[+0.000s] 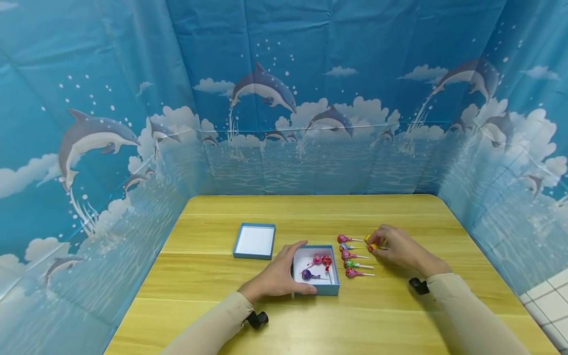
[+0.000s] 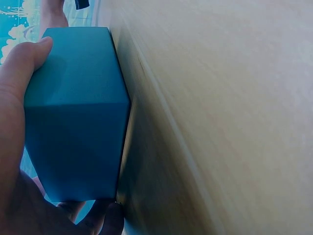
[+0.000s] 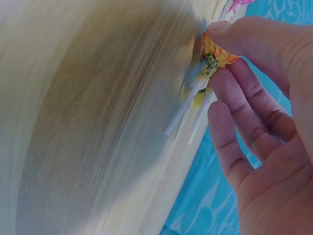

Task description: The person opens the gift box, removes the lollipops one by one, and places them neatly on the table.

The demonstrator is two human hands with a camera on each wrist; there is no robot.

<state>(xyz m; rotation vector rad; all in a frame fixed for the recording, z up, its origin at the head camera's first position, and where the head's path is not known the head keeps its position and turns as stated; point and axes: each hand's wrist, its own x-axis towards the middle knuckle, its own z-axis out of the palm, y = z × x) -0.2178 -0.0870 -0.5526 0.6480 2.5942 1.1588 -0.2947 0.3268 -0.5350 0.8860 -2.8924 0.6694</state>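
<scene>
My left hand point(image 1: 278, 272) grips an open blue box point(image 1: 327, 289) from its left side, thumb on the near wall and fingers around the back. Within the white-lined box lie a purple lollipop point(image 1: 306, 274), a pink lollipop point(image 1: 317, 259) and a red lollipop point(image 1: 326, 261). Farther right, my right hand point(image 1: 399, 250) pinches a lollipop in a yellow-orange wrapper point(image 3: 218, 55) between thumb and fingertips, low over the table. A second yellow-wrapped lollipop point(image 1: 367, 238) lies just beyond it, partly hidden by the hand.
Several lollipops point(image 1: 350, 264) form a column between the box and my right hand, white or yellow sticks pointing right. The box's shallow lid point(image 1: 255, 240) lies inside-up to the left on the wooden table point(image 1: 204, 296). A dolphin-print curtain point(image 1: 284, 162) encloses the back and sides.
</scene>
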